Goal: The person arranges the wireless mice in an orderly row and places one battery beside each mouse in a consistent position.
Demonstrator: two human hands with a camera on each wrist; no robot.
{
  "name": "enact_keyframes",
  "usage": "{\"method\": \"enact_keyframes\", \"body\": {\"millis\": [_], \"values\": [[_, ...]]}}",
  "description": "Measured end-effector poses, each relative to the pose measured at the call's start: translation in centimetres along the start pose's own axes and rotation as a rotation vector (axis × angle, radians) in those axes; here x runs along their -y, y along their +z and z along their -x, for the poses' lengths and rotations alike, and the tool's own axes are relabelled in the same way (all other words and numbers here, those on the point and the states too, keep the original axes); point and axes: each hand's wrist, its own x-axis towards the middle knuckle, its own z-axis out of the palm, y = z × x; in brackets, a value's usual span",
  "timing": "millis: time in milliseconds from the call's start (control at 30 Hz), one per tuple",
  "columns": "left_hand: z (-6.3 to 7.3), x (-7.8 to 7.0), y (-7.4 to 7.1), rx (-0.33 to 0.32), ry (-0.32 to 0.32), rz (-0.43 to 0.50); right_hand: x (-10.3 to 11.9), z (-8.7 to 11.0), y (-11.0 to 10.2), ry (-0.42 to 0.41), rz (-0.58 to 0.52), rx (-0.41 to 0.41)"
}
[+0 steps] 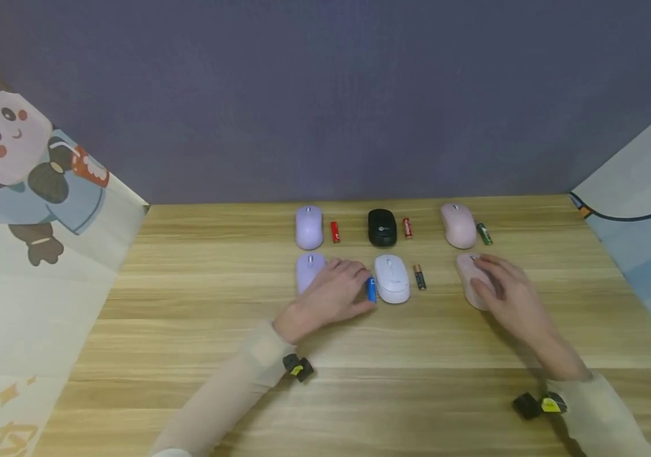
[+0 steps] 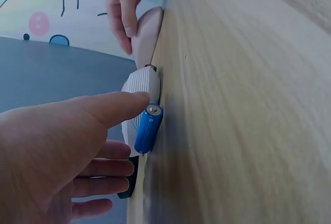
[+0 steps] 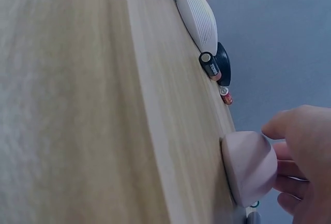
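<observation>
My left hand reaches across the front purple mouse, covering part of it. In the left wrist view, its thumb extends close over a blue battery, and the other fingers are spread beyond. That battery lies against the left side of a white mouse. My right hand is over the front pink mouse, thumb at its left side and fingers over its far end. The right wrist view shows the rounded near end of this mouse, with the fingers partly hidden behind it.
Behind stand another purple mouse, a black mouse and a second pink mouse. Beside them lie two red batteries, one left and one right, and a green battery. A black battery lies right of the white mouse.
</observation>
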Motion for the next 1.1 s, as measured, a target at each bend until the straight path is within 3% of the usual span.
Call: {"method": "enact_keyframes", "body": {"millis": [300, 567, 867, 1100], "values": [[-0.4, -0.6, 0.3, 0.037, -0.020, -0.012, 0.0, 0.2, -0.1, 0.049, 0.025, 0.045], [-0.6, -0.7, 0.7, 0.032, -0.032, -0.024, 0.0, 0.2, -0.1, 0.061, 0.022, 0.061], [-1.0, -0.1, 0.7, 0.002, -0.053, -0.027, 0.0, 0.1, -0.1, 0.076, 0.031, 0.076], [-0.8, 1.4, 0.3, -0.013, -0.077, -0.009, -0.1, 0.1, 0.0, 0.051, 0.012, 0.045]]}}
